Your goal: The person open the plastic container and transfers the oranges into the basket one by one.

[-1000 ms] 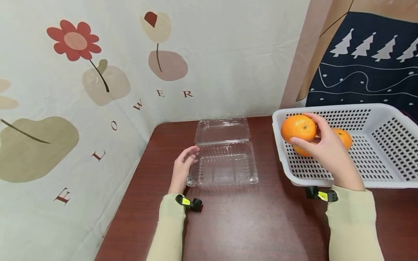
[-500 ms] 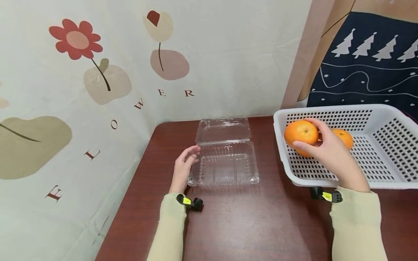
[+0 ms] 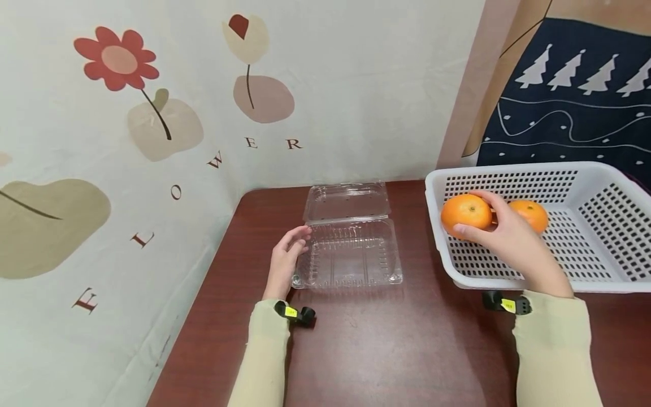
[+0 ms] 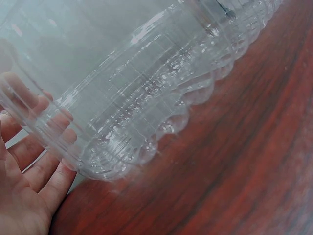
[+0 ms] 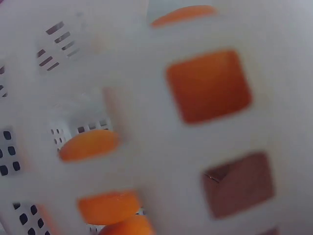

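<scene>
My right hand (image 3: 513, 240) holds an orange (image 3: 465, 216) at the left side of the white plastic basket (image 3: 441, 265), thumb on the near side and fingers over the far side. Another orange (image 3: 531, 216) lies in the basket just right of that hand. In the right wrist view the basket wall (image 5: 146, 147) fills the picture, and bits of orange fruit (image 5: 210, 88) show through its holes. My left hand (image 3: 285, 263) rests with relaxed fingers at the left side of a clear plastic clamshell box (image 3: 351, 254). In the left wrist view, its fingers (image 4: 58, 181) lie against the box's outer wall.
The box's lid (image 3: 347, 203) lies folded back towards the wall cloth (image 3: 356, 113), which hangs behind the brown table (image 3: 386, 350). The table's left edge runs beside my left arm. A dark cloth with trees (image 3: 569, 102) hangs behind the basket.
My right hand has lowered the orange further into the basket. The fruit seen beneath it earlier is now hidden. My left hand has stayed beside the box.
</scene>
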### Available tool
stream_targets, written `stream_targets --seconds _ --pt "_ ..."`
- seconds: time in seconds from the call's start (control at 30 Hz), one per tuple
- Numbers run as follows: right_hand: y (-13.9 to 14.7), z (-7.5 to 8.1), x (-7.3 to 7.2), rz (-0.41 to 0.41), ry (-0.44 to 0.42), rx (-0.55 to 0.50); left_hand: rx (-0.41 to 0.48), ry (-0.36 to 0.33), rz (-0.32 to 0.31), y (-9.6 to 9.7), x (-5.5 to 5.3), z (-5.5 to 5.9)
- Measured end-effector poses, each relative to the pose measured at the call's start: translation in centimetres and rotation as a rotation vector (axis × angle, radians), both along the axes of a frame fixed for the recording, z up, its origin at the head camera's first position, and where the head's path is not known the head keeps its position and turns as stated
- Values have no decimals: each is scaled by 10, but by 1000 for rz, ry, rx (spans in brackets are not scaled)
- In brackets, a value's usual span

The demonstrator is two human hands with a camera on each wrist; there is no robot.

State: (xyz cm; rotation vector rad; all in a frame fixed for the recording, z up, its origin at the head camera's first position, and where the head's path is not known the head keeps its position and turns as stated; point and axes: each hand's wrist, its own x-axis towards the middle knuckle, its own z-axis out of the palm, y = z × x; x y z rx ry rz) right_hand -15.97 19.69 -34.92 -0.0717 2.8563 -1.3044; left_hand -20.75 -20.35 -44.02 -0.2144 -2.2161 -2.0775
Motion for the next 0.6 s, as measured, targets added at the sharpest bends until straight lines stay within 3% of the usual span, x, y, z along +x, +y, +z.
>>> stream_targets --seconds 0.6 --pt "3 -4 -3 7 -84 76 -25 10 -1 -1 -1 -3"
